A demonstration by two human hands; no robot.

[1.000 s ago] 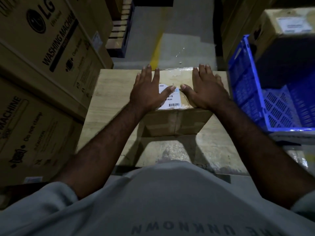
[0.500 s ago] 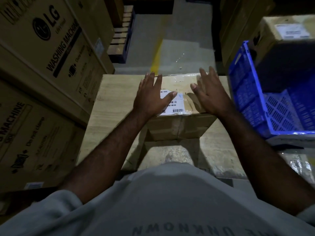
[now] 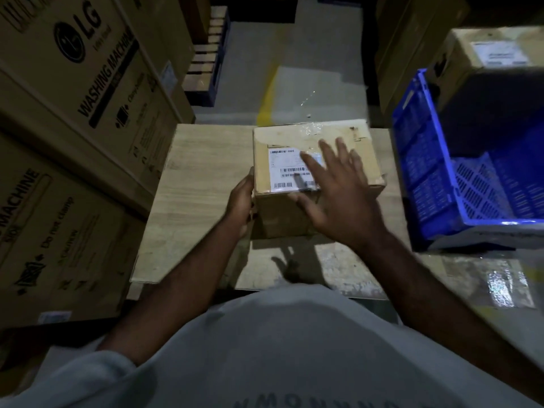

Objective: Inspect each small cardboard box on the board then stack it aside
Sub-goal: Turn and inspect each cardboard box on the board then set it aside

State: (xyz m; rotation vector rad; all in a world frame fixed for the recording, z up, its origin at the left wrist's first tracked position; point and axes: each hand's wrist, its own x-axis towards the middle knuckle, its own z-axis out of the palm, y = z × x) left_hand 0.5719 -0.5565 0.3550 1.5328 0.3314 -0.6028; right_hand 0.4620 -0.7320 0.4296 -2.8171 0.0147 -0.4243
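From the head view, we see one small cardboard box (image 3: 316,169) sitting on the wooden board (image 3: 203,198), toward its far right part, label (image 3: 290,169) facing up. Our left hand (image 3: 241,201) presses against the box's near-left corner, fingers curled around that edge; we judge this braces the box so it cannot slide while it is checked. How firm that grip is we cannot tell, since most of the fingers are hidden behind the box. Our right hand (image 3: 341,195) is spread flat with fingers apart, over the top and partly covering the label; it is blurred, so contact with the cardboard is unclear. We take this as the inspecting step. A blue crate (image 3: 424,172) stands just right of the board, a likely place for stacking aside. Large washing machine cartons (image 3: 88,92) wall in the left.
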